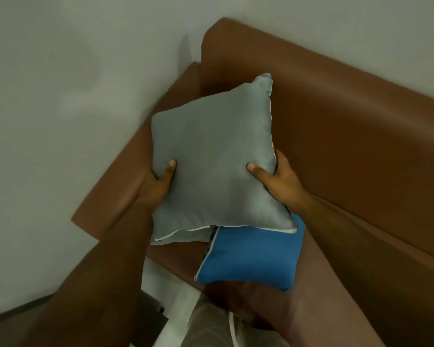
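Currently a square grey fabric cushion (pixel 212 156) is held above the seat of the brown leather sofa (pixel 361 126), near its left arm corner, gripped at opposite edges by the left hand (pixel 158 182) and right hand (pixel 278 177). Placement appears to be the step in hand, though blur leaves this uncertain; next, the cushion should be lowered against the backrest, clear of the blue square cushion (pixel 251 256) lying at the seat's front edge.

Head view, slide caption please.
A grey cushion held by left hand and right hand over a blue cushion on a brown sofa.

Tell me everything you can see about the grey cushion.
The grey cushion is square, plump, in smooth, slightly shiny fabric with a thin white trim along its lower edge. It is held tilted above the brown sofa near the armrest. The left hand grips its left side, the right hand its right side, thumbs pressed on the front. Its lower edge overlaps the blue cushion lying below; whether they touch cannot be told.
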### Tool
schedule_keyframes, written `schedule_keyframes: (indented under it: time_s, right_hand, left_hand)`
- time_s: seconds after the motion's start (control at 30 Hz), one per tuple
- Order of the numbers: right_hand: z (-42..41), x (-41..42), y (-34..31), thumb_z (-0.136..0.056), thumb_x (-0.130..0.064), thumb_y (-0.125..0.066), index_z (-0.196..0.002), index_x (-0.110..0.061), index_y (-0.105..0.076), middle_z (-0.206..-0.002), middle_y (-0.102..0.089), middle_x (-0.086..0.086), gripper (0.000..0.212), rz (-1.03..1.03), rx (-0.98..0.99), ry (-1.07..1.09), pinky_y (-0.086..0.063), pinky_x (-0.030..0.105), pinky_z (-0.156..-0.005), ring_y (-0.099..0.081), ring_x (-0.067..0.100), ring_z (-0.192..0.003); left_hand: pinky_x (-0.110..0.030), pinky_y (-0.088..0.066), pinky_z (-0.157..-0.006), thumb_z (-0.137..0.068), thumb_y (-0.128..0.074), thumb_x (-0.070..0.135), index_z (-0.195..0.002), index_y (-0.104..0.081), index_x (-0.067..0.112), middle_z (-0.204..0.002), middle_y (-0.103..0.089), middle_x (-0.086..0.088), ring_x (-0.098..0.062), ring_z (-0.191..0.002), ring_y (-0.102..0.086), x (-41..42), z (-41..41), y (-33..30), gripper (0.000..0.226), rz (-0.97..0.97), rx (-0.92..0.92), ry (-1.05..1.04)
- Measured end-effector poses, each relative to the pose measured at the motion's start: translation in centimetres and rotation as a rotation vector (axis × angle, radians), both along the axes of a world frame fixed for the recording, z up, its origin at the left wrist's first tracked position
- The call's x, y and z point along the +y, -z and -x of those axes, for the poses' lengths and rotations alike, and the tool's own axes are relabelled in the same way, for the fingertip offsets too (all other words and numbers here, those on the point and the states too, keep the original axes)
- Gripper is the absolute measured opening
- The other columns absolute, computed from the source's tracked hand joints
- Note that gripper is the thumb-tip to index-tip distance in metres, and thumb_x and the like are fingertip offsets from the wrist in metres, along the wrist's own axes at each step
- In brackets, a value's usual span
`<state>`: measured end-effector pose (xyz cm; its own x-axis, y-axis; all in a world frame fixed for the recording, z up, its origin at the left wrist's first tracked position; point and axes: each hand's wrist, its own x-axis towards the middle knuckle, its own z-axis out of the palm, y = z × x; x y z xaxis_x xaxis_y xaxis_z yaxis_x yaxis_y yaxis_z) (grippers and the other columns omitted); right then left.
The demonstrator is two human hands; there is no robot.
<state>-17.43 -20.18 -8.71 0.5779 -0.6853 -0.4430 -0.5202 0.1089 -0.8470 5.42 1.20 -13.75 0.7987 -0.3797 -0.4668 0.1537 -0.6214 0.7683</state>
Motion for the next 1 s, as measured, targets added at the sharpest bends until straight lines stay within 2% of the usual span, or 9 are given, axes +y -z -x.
schedule_keyframes:
  time_s: [0.2,0.3,0.43,0.53,0.63,0.73,0.83,0.9,1.0]
  right_hand:
    - [-0.3,-0.3,-3.6,-0.091,-0.044,-0.07,-0.155,-0.033,-0.024,-0.134,-0.045,-0.024,0.08,0.058,-0.04,0.017,-0.044,0.02,-0.092,-0.052,0.003,-0.117]
    - [1.9,-2.2,-8.1,-0.093,-0.038,-0.069,-0.141,-0.034,-0.042,-0.124,-0.052,-0.028,0.054,0.107,-0.068,0.118,-0.049,0.01,-0.078,-0.059,-0.007,-0.102]
    - [7.1,-4.4,-13.4,-0.101,-0.012,-0.058,-0.117,-0.016,-0.07,-0.119,-0.07,-0.003,0.02,0.109,-0.137,0.293,-0.053,0.021,-0.079,-0.067,0.001,-0.09]
    - [11.1,-4.0,-16.5,-0.096,0.008,-0.051,-0.102,-0.022,-0.073,-0.133,-0.06,-0.003,0.038,0.118,-0.242,0.378,-0.053,0.009,-0.072,-0.067,-0.007,-0.095]
    - [15.6,-3.2,-18.5,-0.091,0.017,-0.045,-0.087,-0.035,-0.076,-0.102,-0.074,-0.01,0.06,0.099,-0.314,0.415,-0.058,0.025,-0.071,-0.07,0.0,-0.084]
    - [20.4,-2.4,-19.2,-0.091,0.003,-0.044,-0.081,-0.024,-0.073,-0.074,-0.068,-0.004,0.041,0.009,-0.487,0.572,-0.058,0.026,-0.061,-0.063,0.01,-0.071]
    - [24.8,-1.2,-19.1,-0.093,-0.034,-0.056,-0.099,-0.023,-0.073,-0.083,-0.069,-0.001,0.021,0.092,-0.433,0.635,-0.061,0.03,-0.07,-0.068,0.013,-0.076]
    - [27.3,-1.0,-17.8,-0.092,-0.054,-0.062,-0.12,-0.019,-0.066,-0.107,-0.077,0.002,0.045,0.235,-0.248,0.712,-0.063,0.032,-0.077,-0.075,0.017,-0.095]
    - [31.8,-1.3,-15.5,-0.089,-0.049,-0.067,-0.112,-0.028,-0.068,-0.103,-0.079,-0.006,0.031,0.325,-0.195,1.067,-0.063,0.031,-0.078,-0.075,0.014,-0.098]
  left_hand:
    - [-0.036,-0.036,-0.115,-0.058,-0.058,0.096,-0.154,-0.038,0.022,-0.153,-0.047,0.006,-0.017,-0.136,-0.048,-1.7,-2.1,-2.9,0.123,0.048,0.076,0.085]
    - [-0.025,-0.039,-0.104,-0.058,-0.047,0.1,-0.152,-0.04,0.025,-0.146,-0.044,0.015,-0.012,-0.128,-0.048,-3.8,-3.0,-7.1,0.121,0.046,0.088,0.301]
    - [-0.039,-0.05,-0.084,-0.043,-0.048,0.102,-0.12,-0.061,0.043,-0.129,-0.061,0.007,-0.02,-0.112,-0.061,-5.7,-1.5,-12.0,0.098,0.071,0.32,0.334]
    - [-0.032,-0.055,-0.066,-0.074,-0.046,0.088,-0.099,-0.077,0.034,-0.095,-0.079,-0.001,-0.021,-0.086,-0.075,-7.0,-0.2,-14.1,0.068,0.277,0.362,0.263]
    - [-0.033,-0.062,-0.07,-0.098,-0.043,0.058,-0.107,-0.075,0.023,-0.106,-0.076,-0.006,-0.022,-0.091,-0.073,-8.7,2.1,-15.4,0.049,0.568,0.625,0.11]
    - [-0.032,-0.062,-0.067,-0.101,-0.042,0.05,-0.086,-0.082,0.028,-0.1,-0.077,0.0,-0.016,-0.081,-0.076,-11.7,6.8,-16.3,0.047,0.711,0.702,0.024]
    - [-0.024,-0.057,-0.062,-0.108,-0.027,0.047,-0.098,-0.065,0.033,-0.103,-0.073,0.005,-0.006,-0.077,-0.072,-15.6,13.9,-18.1,0.042,0.655,0.505,0.129]
    - [-0.026,-0.057,-0.064,-0.102,-0.021,0.064,-0.1,-0.067,0.035,-0.105,-0.075,0.003,-0.009,-0.083,-0.073,-17.7,18.6,-18.7,0.054,0.612,0.493,0.176]
    - [-0.039,-0.062,-0.078,-0.071,-0.015,0.096,-0.095,-0.081,0.033,-0.103,-0.08,-0.006,-0.023,-0.092,-0.076,-20.0,26.1,-19.4,0.094,0.563,0.624,0.253]
